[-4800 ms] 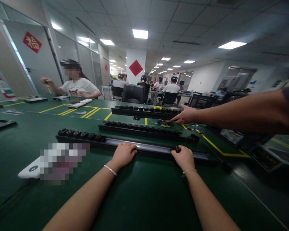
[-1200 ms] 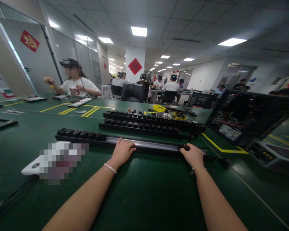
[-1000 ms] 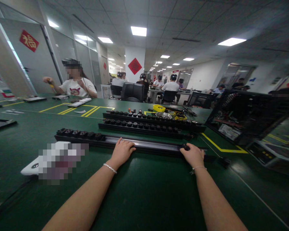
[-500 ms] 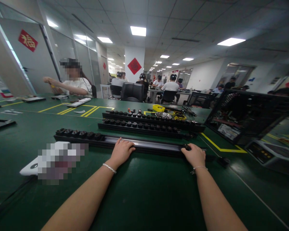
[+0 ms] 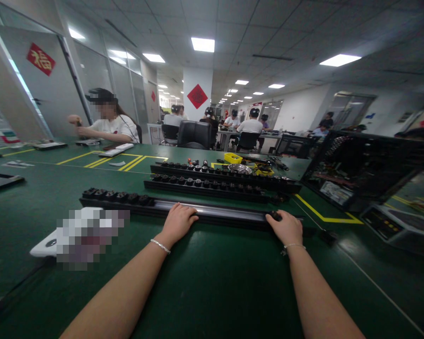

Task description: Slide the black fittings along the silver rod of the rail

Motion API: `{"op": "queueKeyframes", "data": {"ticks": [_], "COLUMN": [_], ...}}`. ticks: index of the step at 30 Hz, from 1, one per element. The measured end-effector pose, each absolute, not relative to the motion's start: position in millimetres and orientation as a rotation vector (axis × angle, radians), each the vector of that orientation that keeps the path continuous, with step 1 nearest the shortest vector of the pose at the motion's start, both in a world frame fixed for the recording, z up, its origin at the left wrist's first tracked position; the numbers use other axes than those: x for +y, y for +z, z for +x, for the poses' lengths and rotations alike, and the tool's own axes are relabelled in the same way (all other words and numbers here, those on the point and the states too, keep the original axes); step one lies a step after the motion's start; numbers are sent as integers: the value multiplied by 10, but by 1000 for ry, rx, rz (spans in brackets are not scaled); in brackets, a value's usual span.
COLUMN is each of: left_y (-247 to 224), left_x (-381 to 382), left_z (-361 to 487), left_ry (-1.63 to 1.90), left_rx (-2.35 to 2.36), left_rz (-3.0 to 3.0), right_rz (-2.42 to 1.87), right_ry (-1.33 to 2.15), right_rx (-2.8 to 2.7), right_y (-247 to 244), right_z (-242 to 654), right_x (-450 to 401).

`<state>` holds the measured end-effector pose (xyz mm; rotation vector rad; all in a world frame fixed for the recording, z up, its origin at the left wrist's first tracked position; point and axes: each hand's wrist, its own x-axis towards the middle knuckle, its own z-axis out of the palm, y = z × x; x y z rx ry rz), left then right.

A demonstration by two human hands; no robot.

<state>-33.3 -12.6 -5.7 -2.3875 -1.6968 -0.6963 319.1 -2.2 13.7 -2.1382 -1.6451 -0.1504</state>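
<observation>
Across the green table lies a long black rail (image 5: 229, 214) with a shiny grey channel along its top. Several small black socket-like blocks (image 5: 122, 197) sit in a row at its left part. My left hand (image 5: 180, 219) is closed over the rail's middle, its fingers reaching over the far edge. Near the rail's right end, my right hand (image 5: 286, 226) closes on a small black block (image 5: 276, 215), thumb at its left side; the fingers partly cover it. Behind, two similar black rails (image 5: 205, 187) carry rows of such blocks.
A white device (image 5: 44, 244), partly blurred, lies left with a cable. Yellow trays (image 5: 233, 158) stand at the back. On the right are an open black computer case (image 5: 367, 174) and a grey-black box (image 5: 399, 230). A co-worker (image 5: 109, 117) sits across the table on the left.
My hands and the rail hold almost the same places. The co-worker at the left has shifted slightly, with hands lower and further right.
</observation>
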Motion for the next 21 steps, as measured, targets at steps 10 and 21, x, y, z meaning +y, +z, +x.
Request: {"op": "queueKeyframes", "data": {"ticks": [10,21], "left_y": [-43,-34], "left_x": [-132,-143], "left_z": [-345,-344], "left_ry": [-697,-709], "left_rx": [-1681,-1686], "left_rz": [-2395,-2400], "right_rz": [-2168,-2196], "right_ry": [-110,-73], "right_rx": [-1582,-1486], "right_y": [165,146], "right_z": [3172,3161], "right_x": [-17,-15]}}
